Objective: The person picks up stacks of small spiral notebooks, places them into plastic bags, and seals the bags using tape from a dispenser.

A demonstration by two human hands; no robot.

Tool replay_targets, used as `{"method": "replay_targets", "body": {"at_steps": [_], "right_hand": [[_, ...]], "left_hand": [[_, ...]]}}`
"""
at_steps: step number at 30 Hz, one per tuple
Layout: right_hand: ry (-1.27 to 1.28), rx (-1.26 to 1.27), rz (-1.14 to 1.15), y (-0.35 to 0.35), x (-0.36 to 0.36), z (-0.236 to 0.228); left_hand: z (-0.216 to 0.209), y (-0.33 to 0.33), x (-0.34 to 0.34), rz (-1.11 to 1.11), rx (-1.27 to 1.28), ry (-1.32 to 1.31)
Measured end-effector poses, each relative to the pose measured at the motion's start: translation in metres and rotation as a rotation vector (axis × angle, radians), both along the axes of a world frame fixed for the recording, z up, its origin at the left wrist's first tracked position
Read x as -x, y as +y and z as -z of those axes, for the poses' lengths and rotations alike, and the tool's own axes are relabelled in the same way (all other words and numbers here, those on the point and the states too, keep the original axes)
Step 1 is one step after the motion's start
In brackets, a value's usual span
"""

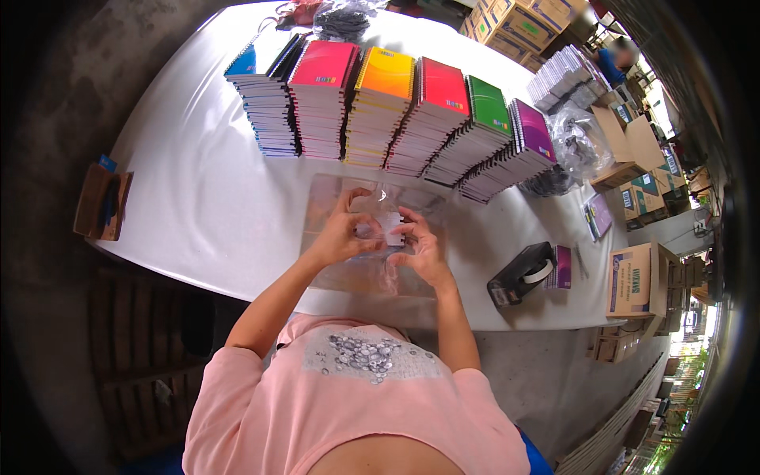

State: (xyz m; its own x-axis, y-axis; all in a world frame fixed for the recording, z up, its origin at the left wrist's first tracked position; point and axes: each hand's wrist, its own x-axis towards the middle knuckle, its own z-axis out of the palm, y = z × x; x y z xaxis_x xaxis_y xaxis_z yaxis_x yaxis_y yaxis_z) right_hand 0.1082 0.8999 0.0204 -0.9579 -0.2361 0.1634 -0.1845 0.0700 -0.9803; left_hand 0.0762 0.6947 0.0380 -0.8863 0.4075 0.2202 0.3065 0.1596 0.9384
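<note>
In front of me a small bundle of white-paged notebooks (392,225) stands wrapped in clear plastic, with dark binding marks along one edge. My left hand (348,234) curls round its left side, fingers and thumb bent inward. From the right, my right hand (422,248) closes on it with bent fingers. Where exactly the fingertips press is partly hidden by the shiny film. Beneath both hands lies a flat pile of clear plastic sheets or bags (328,273) on the white-covered table (186,214).
Tall stacks of spiral notebooks, including a yellow-covered stack (385,73) and a purple-covered one (533,131), line the table beyond my hands. A black tape dispenser (516,279) sits at right. A brown box (103,203) stands at the left edge, a carton (633,281) past the right edge.
</note>
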Motion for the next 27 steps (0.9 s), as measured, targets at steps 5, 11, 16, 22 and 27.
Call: {"method": "replay_targets", "body": {"at_steps": [5, 11, 16, 22, 27], "right_hand": [[-0.235, 0.021, -0.007, 0.004, 0.007, 0.001], [-0.098, 0.022, 0.044, -0.006, 0.012, 0.006], [-0.274, 0.014, 0.144, -0.017, 0.026, -0.011], [-0.405, 0.085, 0.119, -0.014, 0.040, -0.010], [-0.458, -0.019, 0.073, -0.004, 0.038, -0.017]], "left_hand": [[0.021, 0.008, 0.003, -0.120, -0.071, -0.102], [0.016, 0.007, 0.023, -0.035, -0.045, -0.211], [0.000, 0.010, 0.025, -0.044, 0.071, -0.375], [0.028, -0.002, 0.028, 0.014, -0.301, -0.335], [0.016, -0.001, 0.031, 0.005, -0.030, -0.532]]}}
